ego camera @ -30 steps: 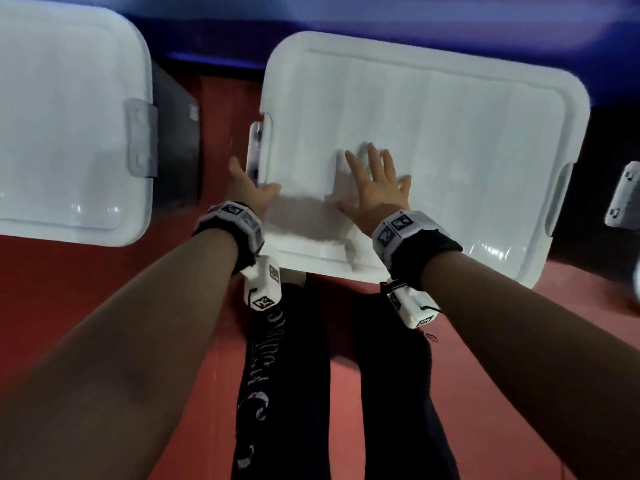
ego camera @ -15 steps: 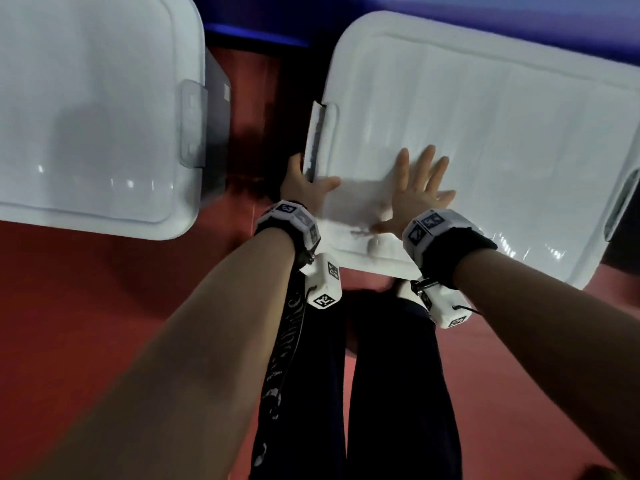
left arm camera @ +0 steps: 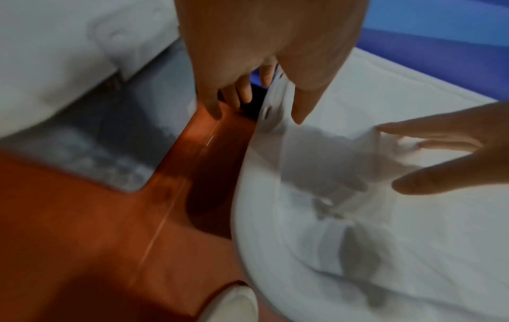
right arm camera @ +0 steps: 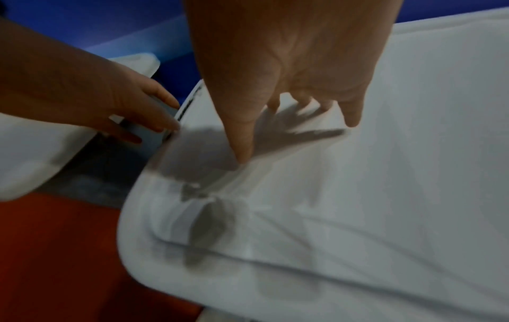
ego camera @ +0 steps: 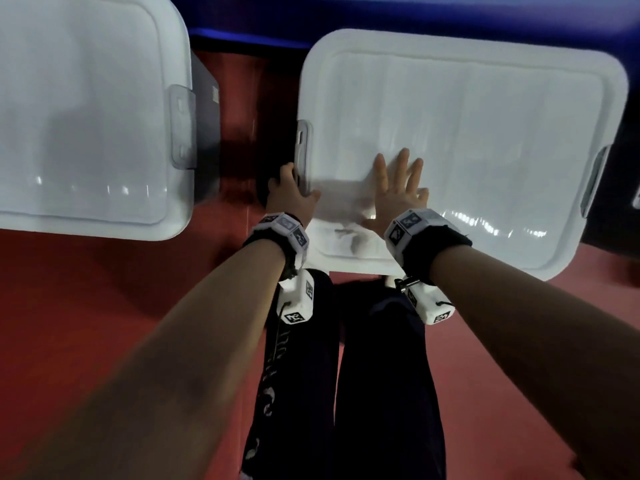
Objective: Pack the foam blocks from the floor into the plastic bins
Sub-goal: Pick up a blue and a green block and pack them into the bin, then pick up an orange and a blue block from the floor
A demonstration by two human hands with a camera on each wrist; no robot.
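Two plastic bins with white lids stand on the red floor. No foam block shows in any view. My right hand (ego camera: 398, 192) lies flat with spread fingers on the near left part of the right bin's lid (ego camera: 485, 133); it appears again in the right wrist view (right arm camera: 289, 76) pressing the same lid (right arm camera: 385, 196). My left hand (ego camera: 291, 195) sits at that lid's left edge beside the grey latch (ego camera: 304, 150). Its thumb rests on the lid, and its fingers (left arm camera: 242, 93) reach straight down the bin's side.
The left bin's lid (ego camera: 86, 116), with its latch (ego camera: 181, 126), stands a narrow strip of floor (ego camera: 242, 150) away. A blue surface (ego camera: 381, 15) runs behind both bins. My dark-trousered legs (ego camera: 346, 375) stand close to the right bin. Another latch (ego camera: 636, 199) peeks in at far right.
Both hands stay on the right bin's lid. The left hand has slid slightly along the lid's left edge up to the latch. The head view has swayed.
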